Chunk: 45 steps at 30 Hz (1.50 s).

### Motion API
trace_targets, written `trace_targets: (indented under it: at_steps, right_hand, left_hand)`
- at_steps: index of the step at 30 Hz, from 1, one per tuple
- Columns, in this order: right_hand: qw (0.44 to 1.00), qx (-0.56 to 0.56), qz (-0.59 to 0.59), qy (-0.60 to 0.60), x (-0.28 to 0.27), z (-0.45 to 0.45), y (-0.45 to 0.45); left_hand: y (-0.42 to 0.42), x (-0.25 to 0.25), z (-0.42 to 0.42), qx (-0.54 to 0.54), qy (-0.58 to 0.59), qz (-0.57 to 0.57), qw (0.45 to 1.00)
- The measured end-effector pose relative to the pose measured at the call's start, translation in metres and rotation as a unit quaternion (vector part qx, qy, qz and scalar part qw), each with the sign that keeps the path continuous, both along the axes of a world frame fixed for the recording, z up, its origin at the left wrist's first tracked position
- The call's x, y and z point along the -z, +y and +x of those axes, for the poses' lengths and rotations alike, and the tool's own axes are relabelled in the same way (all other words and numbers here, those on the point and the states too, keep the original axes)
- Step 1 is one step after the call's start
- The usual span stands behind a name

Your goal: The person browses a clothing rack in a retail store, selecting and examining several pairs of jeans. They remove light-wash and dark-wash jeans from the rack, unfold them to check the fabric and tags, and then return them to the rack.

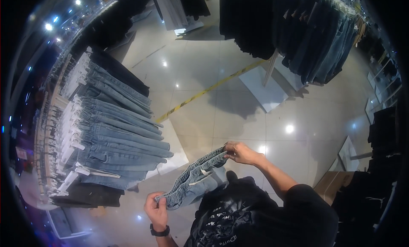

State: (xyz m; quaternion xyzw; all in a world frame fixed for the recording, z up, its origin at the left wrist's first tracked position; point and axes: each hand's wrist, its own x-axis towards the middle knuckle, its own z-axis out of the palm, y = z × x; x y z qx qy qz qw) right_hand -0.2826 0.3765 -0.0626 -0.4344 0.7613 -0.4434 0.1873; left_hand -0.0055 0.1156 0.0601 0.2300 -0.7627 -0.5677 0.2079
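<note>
A pair of blue denim trousers (199, 183) with a gathered elastic waistband hangs in front of my body. My left hand (155, 206) pinches one end of the waistband, thumb on top. At the other end, my right hand (242, 152) grips the band between thumb and fingers. The waistband is stretched out slantwise between both hands, and pale drawstring ends or tags show along it. My torso partly hides the lower part of the trousers.
To the left, a rack holds several light-blue denim garments (127, 132) on white clip hangers (72, 144). Dark jeans (306, 39) hang at the upper right above a white base plate (263, 88). Yellow-black tape (207, 90) crosses the tiled floor. A cardboard box (334, 184) stands right.
</note>
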Motion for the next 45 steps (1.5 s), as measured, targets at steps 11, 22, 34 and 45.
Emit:
trace_targets:
  at_steps: [11,22,34,45]
  right_hand:
    - [1.0,0.012,-0.021,0.012,-0.029,-0.007,-0.018]
    - [1.0,0.005,0.009,0.001,-0.049,-0.009,-0.026]
    - [0.999,0.038,-0.009,0.005,-0.053,-0.005,-0.015]
    - [0.999,0.023,-0.023,0.003,-0.062,-0.005,-0.006]
  left_hand:
    - [-0.015,0.014,0.013,-0.018,0.004,0.071,0.997]
    - [-0.003,0.032,0.027,-0.035,-0.016,0.101,0.994]
    - [0.026,0.039,0.027,0.073,-0.107,0.07,0.989]
    - [0.048,0.035,0.027,0.191,-0.214,0.198,0.938]
